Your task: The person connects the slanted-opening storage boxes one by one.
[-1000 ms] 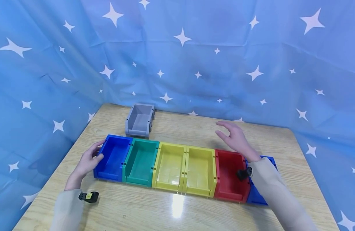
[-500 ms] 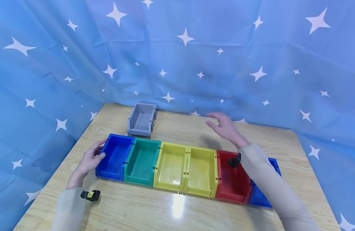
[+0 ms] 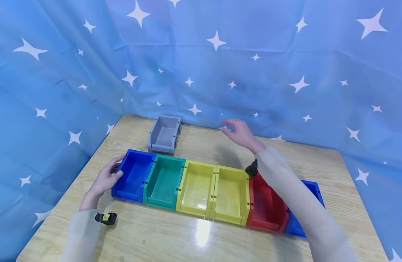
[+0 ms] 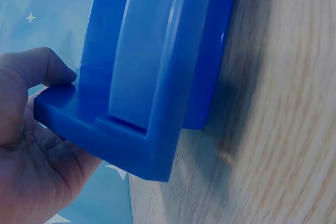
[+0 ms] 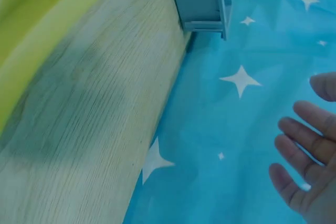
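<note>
A row of joined plastic storage bins runs across the table. At its left end is a blue bin (image 3: 134, 174), then a green bin (image 3: 164, 182), two yellow bins (image 3: 196, 187), a red bin (image 3: 267, 207) and another blue bin (image 3: 313, 191). My left hand (image 3: 106, 177) grips the left blue bin's outer side wall, thumb over the rim and fingers outside, as the left wrist view shows. Raised above the table behind the row, my right hand (image 3: 241, 134) holds nothing, its fingers apart and loosely bent. Its forearm covers part of the red and right blue bins.
A separate grey bin (image 3: 164, 134) stands at the back left of the wooden table (image 3: 161, 236), behind the blue and green bins. A blue star-patterned curtain (image 3: 174, 54) hangs along the back and left sides.
My right hand has moved left and farther back, from above the red bin toward the grey bin. My left hand keeps its hold on the blue bin. The view has shifted slightly.
</note>
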{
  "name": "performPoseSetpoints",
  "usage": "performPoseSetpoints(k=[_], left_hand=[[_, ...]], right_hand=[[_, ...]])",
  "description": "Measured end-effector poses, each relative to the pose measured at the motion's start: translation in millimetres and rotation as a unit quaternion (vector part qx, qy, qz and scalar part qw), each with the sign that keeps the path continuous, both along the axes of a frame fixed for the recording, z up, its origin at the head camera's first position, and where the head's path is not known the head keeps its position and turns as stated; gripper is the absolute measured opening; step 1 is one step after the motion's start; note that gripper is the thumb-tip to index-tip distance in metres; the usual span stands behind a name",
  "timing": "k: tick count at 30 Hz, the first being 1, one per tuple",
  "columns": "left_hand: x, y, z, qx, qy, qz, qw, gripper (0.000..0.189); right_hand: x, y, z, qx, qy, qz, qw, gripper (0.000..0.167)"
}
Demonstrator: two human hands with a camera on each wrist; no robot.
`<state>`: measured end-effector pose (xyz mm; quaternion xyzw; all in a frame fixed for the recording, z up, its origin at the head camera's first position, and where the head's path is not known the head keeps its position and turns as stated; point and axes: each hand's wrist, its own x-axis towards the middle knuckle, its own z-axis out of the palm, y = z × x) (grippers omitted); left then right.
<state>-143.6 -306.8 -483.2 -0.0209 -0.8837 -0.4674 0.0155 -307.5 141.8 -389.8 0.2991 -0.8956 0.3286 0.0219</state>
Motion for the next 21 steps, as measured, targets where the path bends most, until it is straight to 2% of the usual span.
performPoseSetpoints(k=[8, 15, 21], left_hand=[[2.6, -2.3, 2.5, 0.001, 0.011, -0.002, 0.9999, 0.053], [-1.7, -1.3, 1.3, 0.0, 0.006, -0.003, 1.0, 0.053], [-1.6, -0.7, 2.2, -0.001, 0.001, 0.002, 1.0, 0.054]], right_hand=[[-12.9, -39.4, -8.8, -0.018, -0.051, 0.0, 0.9986, 0.035], [-23.5, -71.6, -15.4, -0.033, -0.084, 0.011, 0.9959, 0.036], [-35.0, -98.0, -17.8, -0.038, -0.088, 0.029, 0.995, 0.036]])
